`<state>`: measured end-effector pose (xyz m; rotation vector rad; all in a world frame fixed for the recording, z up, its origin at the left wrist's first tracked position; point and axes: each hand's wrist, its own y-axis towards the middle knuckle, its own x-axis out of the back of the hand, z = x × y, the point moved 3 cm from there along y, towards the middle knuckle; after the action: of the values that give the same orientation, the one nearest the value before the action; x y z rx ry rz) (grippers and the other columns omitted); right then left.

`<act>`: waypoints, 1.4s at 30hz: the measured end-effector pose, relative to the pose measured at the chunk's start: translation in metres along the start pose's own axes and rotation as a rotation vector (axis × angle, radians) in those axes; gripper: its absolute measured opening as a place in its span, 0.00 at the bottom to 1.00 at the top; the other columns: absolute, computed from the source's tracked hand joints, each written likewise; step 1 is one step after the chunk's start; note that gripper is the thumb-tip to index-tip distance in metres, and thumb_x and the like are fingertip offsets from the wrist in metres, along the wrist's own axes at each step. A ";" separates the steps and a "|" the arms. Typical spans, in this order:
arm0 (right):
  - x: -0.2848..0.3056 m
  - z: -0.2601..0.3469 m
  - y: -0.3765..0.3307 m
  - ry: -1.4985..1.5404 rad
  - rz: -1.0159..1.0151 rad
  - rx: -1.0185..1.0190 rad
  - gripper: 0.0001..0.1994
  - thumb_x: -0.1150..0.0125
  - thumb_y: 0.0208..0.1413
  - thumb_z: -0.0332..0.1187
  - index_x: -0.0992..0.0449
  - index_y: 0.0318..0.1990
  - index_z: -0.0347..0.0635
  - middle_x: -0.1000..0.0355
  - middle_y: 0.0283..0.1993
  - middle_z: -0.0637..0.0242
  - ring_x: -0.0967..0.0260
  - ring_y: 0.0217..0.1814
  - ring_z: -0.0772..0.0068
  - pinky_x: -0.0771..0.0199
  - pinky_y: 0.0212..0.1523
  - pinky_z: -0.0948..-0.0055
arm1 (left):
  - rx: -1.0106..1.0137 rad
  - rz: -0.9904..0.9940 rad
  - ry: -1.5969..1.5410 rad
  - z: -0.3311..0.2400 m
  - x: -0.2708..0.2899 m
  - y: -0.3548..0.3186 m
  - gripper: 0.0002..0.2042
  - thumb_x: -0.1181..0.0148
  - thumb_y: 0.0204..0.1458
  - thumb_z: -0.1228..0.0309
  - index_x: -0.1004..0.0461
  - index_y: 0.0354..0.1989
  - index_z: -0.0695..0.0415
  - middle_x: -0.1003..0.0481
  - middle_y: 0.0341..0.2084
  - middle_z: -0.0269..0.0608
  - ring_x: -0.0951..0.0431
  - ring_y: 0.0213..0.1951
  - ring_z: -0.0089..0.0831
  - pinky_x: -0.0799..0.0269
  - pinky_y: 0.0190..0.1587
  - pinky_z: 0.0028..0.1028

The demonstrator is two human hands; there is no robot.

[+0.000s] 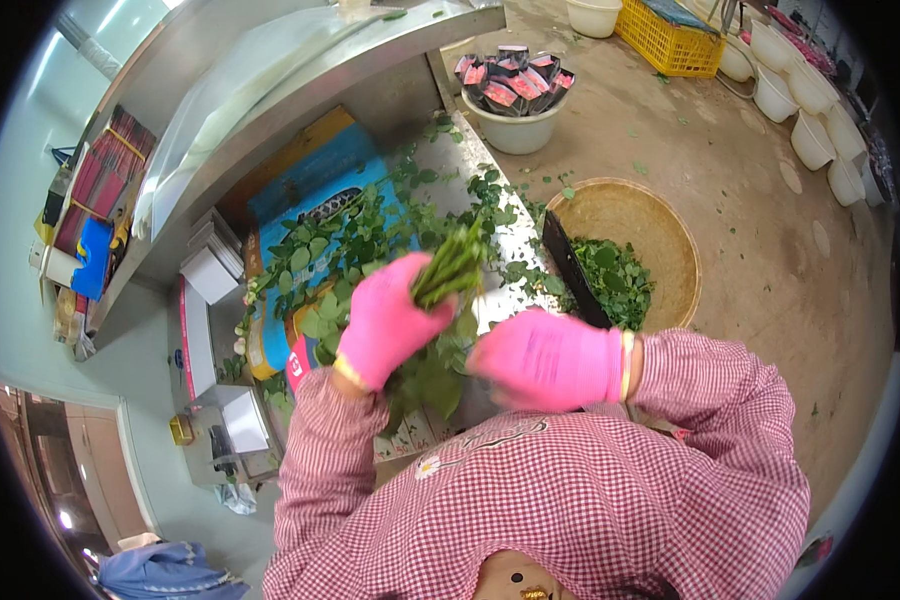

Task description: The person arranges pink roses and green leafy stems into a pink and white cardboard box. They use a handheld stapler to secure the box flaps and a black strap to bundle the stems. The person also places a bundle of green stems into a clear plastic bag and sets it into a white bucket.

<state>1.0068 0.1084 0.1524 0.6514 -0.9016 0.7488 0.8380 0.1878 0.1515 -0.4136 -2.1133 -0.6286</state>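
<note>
My left hand, in a pink glove, is closed around a bunch of green stems whose cut ends stick up to the right. Leafy stems spread over the metal table behind it. My right hand, also in a pink glove, lies palm down just right of the bunch, near its leaves; whether it grips anything cannot be told. Both forearms wear red-and-white checked sleeves.
A round woven basket with stripped green leaves sits on the floor to the right. A white bucket of dark pink-labelled packs stands beyond the table. A yellow crate and several white buckets line the far right. White boxes sit left.
</note>
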 end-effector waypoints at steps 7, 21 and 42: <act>0.031 -0.126 0.058 -0.024 -0.040 -0.187 0.18 0.42 0.51 0.46 0.25 0.37 0.37 0.25 0.32 0.53 0.25 0.34 0.55 0.24 0.36 0.60 | -0.132 0.406 0.015 -0.025 -0.064 -0.034 0.17 0.31 0.38 0.64 0.25 0.38 0.56 0.23 0.28 0.46 0.21 0.34 0.44 0.25 0.39 0.38; -0.046 -0.114 0.009 0.452 -0.274 -0.384 0.18 0.43 0.58 0.45 0.26 0.25 0.38 0.30 0.20 0.56 0.29 0.21 0.58 0.28 0.26 0.59 | -0.069 0.237 0.026 0.004 -0.012 -0.044 0.16 0.32 0.40 0.64 0.24 0.38 0.53 0.22 0.29 0.45 0.21 0.34 0.43 0.25 0.38 0.38; -0.026 0.005 0.008 -0.055 -0.639 0.120 0.09 0.33 0.48 0.39 0.27 0.25 0.48 0.32 0.22 0.70 0.33 0.23 0.65 0.35 0.24 0.66 | -0.038 0.226 -0.008 0.016 0.022 -0.109 0.25 0.26 0.29 0.70 0.24 0.42 0.57 0.23 0.40 0.46 0.22 0.43 0.46 0.26 0.47 0.37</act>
<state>0.9877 0.1013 0.1339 1.0058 -0.6417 0.2113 0.7606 0.1091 0.1303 -0.6663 -2.0280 -0.5370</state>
